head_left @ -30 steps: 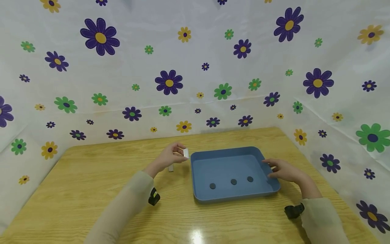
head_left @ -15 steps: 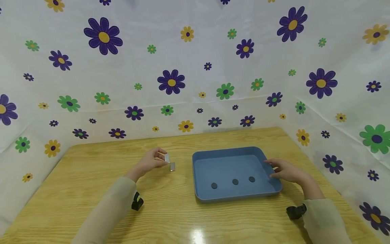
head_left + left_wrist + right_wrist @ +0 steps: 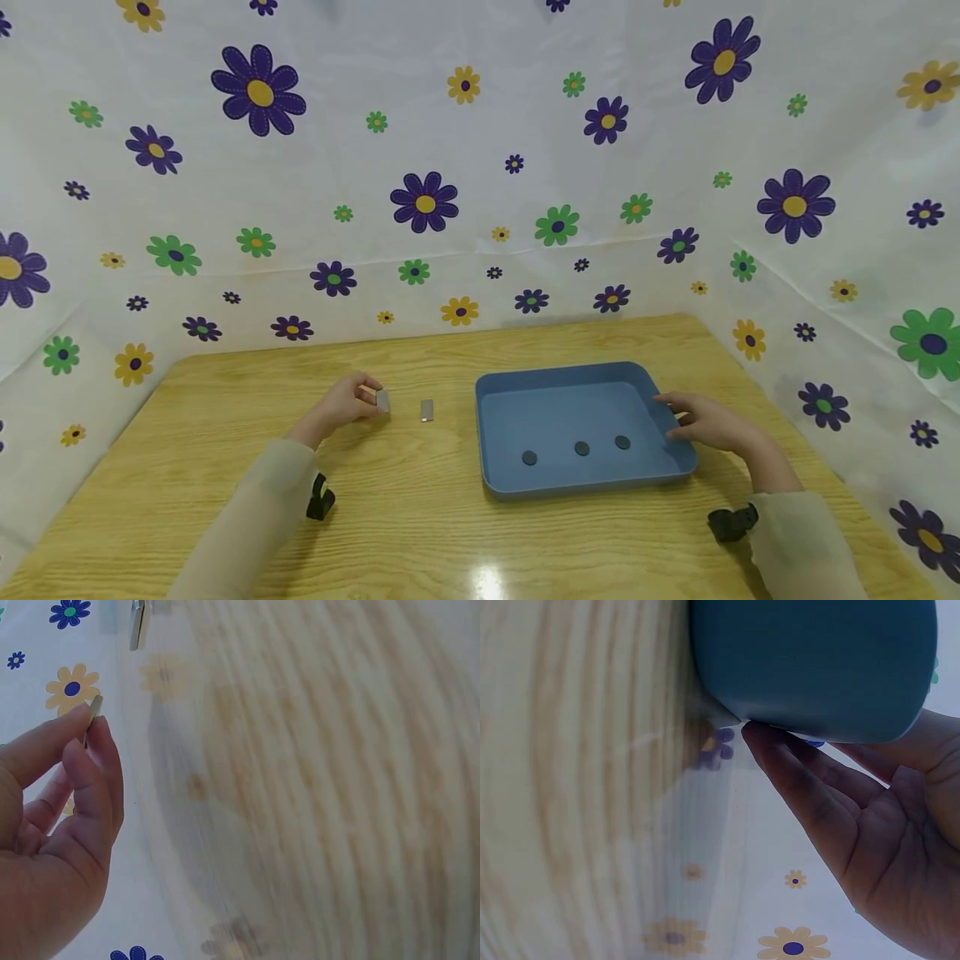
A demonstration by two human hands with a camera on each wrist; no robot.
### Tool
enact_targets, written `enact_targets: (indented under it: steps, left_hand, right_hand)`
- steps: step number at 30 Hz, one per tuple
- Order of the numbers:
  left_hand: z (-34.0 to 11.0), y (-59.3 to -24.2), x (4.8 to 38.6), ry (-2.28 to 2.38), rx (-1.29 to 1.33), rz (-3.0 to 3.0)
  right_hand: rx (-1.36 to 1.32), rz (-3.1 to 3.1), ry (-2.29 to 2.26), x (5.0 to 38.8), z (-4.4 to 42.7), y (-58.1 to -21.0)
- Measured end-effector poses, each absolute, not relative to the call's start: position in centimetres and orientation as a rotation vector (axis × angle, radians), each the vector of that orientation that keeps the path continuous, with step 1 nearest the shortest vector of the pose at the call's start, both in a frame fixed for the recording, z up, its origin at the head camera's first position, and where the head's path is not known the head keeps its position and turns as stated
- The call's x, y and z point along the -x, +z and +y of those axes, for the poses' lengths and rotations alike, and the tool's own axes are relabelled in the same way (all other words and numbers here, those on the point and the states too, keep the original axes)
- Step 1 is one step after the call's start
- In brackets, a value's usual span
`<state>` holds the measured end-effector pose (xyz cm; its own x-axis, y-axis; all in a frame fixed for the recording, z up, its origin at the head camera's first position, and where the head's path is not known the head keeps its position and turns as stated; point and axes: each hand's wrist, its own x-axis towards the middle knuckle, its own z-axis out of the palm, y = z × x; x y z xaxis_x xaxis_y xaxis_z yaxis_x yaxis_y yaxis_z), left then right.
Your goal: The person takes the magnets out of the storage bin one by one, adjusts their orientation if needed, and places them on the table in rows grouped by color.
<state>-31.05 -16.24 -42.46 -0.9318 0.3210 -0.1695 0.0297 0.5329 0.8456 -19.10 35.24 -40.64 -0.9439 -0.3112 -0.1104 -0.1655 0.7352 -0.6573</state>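
Between the thumb and fingertips of my left hand is a small, flat, silver-grey rectangular piece. The left wrist view shows the thin edge of this pinched piece. A similar grey rectangular piece lies on the table just right of that hand. My right hand holds the right wall of a shallow blue tray. In the right wrist view, fingers touch the outside of the tray, which hides the thumb. Three dark round discs, one a left disc, lie in the tray.
The wooden table extends around the tray and the left hand. A white flower-print sheet stands behind the table and along its sides. Each wrist wears a black camera, such as the right camera.
My left hand has moved left and slightly down, from beside the tray past the lying grey piece, with its silver-grey piece still pinched. The right hand stays on the tray.
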Motion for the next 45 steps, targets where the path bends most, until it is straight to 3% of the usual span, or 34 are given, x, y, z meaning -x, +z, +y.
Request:
enact_targets:
  steps: [45]
  left_hand:
    - [-16.67, -43.23, 31.23, 1.078, -0.283, 2.538]
  right_hand:
    - [0.376, 2.714, -1.013, 19.03, 35.36, -40.62]
